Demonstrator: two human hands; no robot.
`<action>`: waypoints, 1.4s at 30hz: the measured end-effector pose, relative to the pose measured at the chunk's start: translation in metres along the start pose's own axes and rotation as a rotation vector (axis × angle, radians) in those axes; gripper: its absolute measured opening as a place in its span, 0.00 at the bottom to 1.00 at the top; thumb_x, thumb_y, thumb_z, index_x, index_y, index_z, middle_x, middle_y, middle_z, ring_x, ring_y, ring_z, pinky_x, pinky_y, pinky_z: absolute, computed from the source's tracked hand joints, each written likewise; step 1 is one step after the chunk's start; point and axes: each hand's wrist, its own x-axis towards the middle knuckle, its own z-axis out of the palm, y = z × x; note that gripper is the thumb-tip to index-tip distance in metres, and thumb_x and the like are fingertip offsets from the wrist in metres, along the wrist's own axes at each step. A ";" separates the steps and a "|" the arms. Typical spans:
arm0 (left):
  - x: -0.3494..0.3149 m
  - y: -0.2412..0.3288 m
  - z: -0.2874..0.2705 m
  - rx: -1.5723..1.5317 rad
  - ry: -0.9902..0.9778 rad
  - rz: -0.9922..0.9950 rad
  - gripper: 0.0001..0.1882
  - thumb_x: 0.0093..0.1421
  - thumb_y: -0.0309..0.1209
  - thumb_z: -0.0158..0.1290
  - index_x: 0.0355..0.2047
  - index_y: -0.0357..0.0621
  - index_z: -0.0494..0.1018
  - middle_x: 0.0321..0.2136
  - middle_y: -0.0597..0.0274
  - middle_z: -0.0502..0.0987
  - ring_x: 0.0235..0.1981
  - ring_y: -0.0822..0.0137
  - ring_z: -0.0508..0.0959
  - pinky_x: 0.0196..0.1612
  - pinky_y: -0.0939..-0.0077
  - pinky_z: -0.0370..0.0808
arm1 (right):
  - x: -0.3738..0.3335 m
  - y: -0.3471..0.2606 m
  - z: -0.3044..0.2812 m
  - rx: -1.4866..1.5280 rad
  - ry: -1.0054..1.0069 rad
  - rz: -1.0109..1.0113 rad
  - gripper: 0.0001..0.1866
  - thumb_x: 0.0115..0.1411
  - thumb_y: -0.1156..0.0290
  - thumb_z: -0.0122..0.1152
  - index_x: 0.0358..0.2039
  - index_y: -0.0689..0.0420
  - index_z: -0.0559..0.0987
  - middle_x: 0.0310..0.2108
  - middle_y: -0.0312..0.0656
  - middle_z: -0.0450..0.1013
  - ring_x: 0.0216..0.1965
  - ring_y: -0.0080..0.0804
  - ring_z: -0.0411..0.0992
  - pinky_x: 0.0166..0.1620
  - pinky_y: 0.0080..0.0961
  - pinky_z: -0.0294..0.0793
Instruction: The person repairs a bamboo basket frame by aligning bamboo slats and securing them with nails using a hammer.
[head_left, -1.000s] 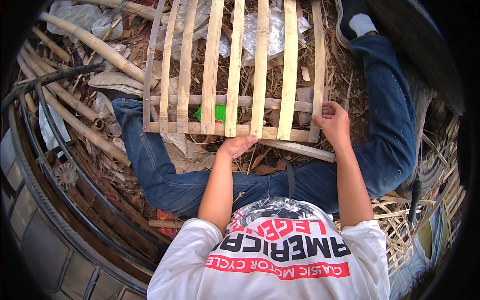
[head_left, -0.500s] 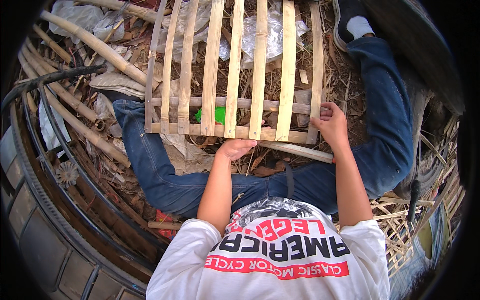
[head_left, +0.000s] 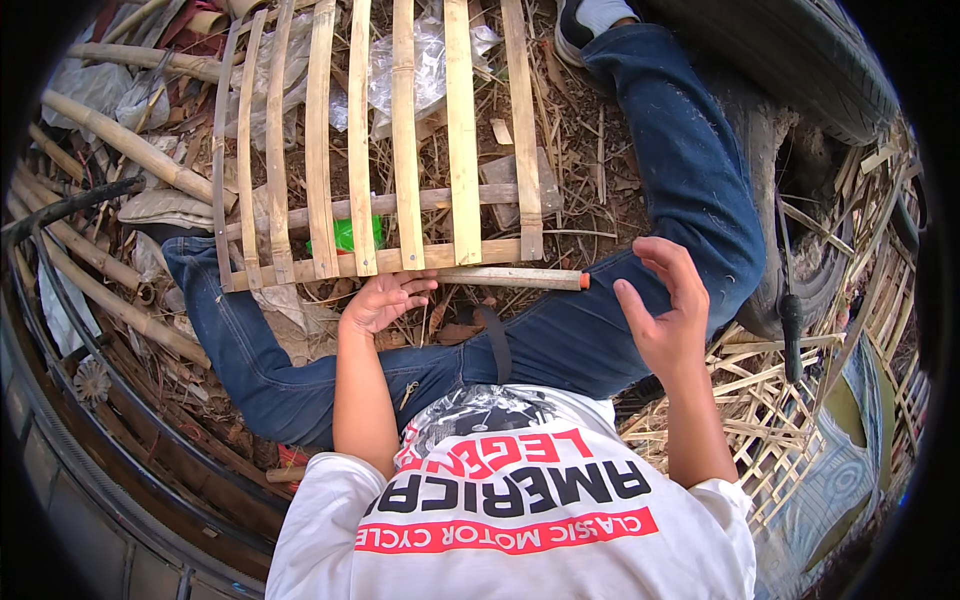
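Observation:
A bamboo slat panel [head_left: 404,140] lies before me between my legs, its long upright strips nailed to crosspieces near the close edge. My left hand [head_left: 378,304] is palm up just below that edge, its fingers loosely spread, the fingertips at or slightly under the bottom crosspiece. Over my right thigh my right hand [head_left: 672,315] hovers in the air, thumb and fingers apart, with nothing in it. Between the hands a pale round stick [head_left: 515,279] with an orange end points to the right, beside the panel's near edge. Something green [head_left: 345,236] shows through the slats.
Bamboo poles [head_left: 130,145] and clear plastic sheeting [head_left: 410,75] lie among the litter at the upper left. A black metal frame [head_left: 60,200] curves along the left. To the right are a tyre [head_left: 810,70] and woven bamboo strips [head_left: 740,420].
My right hand has let go of the panel's right corner and opened, away from it. My left hand's fingers have spread. The whole view has shifted, so things sit farther left.

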 end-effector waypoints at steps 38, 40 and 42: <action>0.012 0.011 0.062 0.888 0.505 -0.603 0.32 0.58 0.31 0.55 0.63 0.52 0.58 0.33 0.61 0.75 0.34 0.68 0.76 0.33 0.66 0.78 | -0.155 0.243 -0.019 -0.249 0.391 0.377 0.19 0.53 0.71 0.62 0.46 0.60 0.76 0.42 0.52 0.73 0.42 0.52 0.74 0.43 0.41 0.73; 0.016 0.010 0.063 0.922 0.493 -0.616 0.33 0.59 0.30 0.54 0.64 0.52 0.58 0.35 0.60 0.76 0.34 0.68 0.77 0.34 0.65 0.79 | -0.144 0.216 0.005 -0.060 0.223 0.368 0.17 0.53 0.70 0.62 0.44 0.59 0.76 0.41 0.52 0.73 0.41 0.53 0.73 0.43 0.43 0.73; 0.020 0.011 0.063 0.970 0.477 -0.637 0.33 0.58 0.29 0.54 0.65 0.52 0.57 0.35 0.59 0.76 0.34 0.68 0.77 0.35 0.63 0.80 | -0.143 0.214 0.031 -0.060 0.189 0.364 0.15 0.53 0.71 0.63 0.42 0.59 0.78 0.36 0.50 0.73 0.38 0.50 0.74 0.41 0.38 0.73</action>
